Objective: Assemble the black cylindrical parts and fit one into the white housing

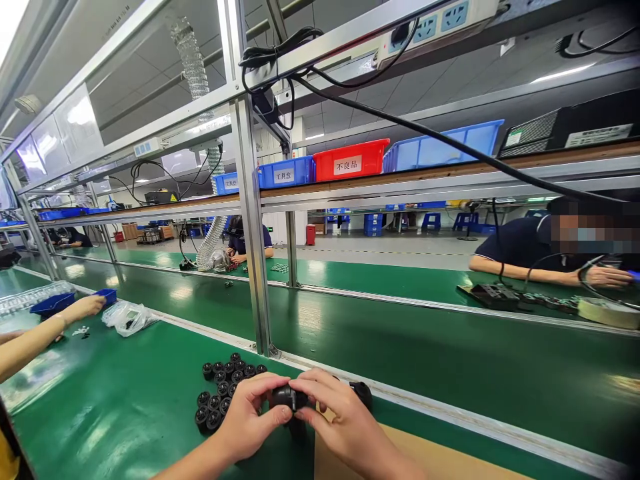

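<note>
Both hands meet in front of me over the green bench point(125, 413). My left hand point(253, 413) is closed round the left side of a black cylindrical part point(284, 397). From the other side my right hand point(337, 407) grips the same part, its thumb and fingers pressed against it. A thin seam or stem shows between the two hands. Left of them stand several small black round parts point(220, 390) in a cluster, some hidden behind my left hand. Behind my right hand lies another black object point(361, 395), partly covered.
A brown cardboard sheet point(450, 453) lies under my right forearm. A metal post point(253, 227) rises just beyond the hands. At left, a co-worker's arm point(45, 337) reaches to a blue tray point(106, 295) near a plastic bag point(129, 318). Another person point(530, 247) sits across the belt.
</note>
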The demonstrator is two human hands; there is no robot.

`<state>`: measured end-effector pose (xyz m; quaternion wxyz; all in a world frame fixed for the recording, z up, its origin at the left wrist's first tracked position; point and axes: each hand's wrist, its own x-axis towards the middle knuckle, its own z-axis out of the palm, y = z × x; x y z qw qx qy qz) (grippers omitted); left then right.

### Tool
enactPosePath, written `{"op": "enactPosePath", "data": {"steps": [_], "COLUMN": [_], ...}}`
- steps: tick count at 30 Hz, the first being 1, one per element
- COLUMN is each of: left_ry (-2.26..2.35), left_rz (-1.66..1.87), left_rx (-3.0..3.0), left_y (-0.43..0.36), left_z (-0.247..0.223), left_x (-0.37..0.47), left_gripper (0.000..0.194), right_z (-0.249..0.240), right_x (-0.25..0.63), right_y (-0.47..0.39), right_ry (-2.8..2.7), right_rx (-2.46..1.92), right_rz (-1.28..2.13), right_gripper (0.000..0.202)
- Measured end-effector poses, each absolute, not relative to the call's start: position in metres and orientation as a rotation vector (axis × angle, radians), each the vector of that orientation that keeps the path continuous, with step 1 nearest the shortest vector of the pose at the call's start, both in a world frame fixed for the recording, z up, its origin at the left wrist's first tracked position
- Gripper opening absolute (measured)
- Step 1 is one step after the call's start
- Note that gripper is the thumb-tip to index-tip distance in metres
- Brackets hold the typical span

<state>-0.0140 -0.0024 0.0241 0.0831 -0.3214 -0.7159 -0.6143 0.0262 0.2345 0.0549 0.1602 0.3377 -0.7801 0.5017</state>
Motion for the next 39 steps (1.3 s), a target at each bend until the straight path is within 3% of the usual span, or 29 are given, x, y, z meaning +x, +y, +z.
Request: {"op": "enactPosePath", "data": {"steps": [3, 6, 12, 16, 28, 39], "left_ry": [-2.147, -2.16, -2.156, -2.165, -2.159, -2.154], "left_rz": [-1.77, -1.627, -1.628, -1.682, -1.617, -1.535], "left_rx": [-0.979, -1.052, -1.007, -0.987, -0.996, -0.95], "left_y": [-0.002, -0.001, -0.002, -0.004, -0.006, -0.007], "left_z": [0.029, 0.036, 0.035, 0.03, 0.025, 0.022], "left_x": [-0.011, -0.007, -0.009, -0.012, -0.013, -0.011], "left_gripper": [0.038, 0.036, 0.036, 0.036, 0.037, 0.04], "right_z": [0.059, 0.061, 0.063, 0.061, 0.048, 0.052], "right_x": [0.027, 0.029, 0.034, 0.032, 0.023, 0.025], "right_y": [0.236, 0.237, 0.237, 0.238, 0.238, 0.237], "right_ry": [-2.303, -2.448, -2.368, -2.247, -2.176, -2.255], "right_rx": [0.969, 0.826, 0.865, 1.049, 1.022, 1.036], "right_rz": [1.374, 1.222, 1.189, 1.109, 0.991, 1.069], "right_gripper": [0.035, 0.017, 0.032, 0.029, 0.031, 0.022]}}
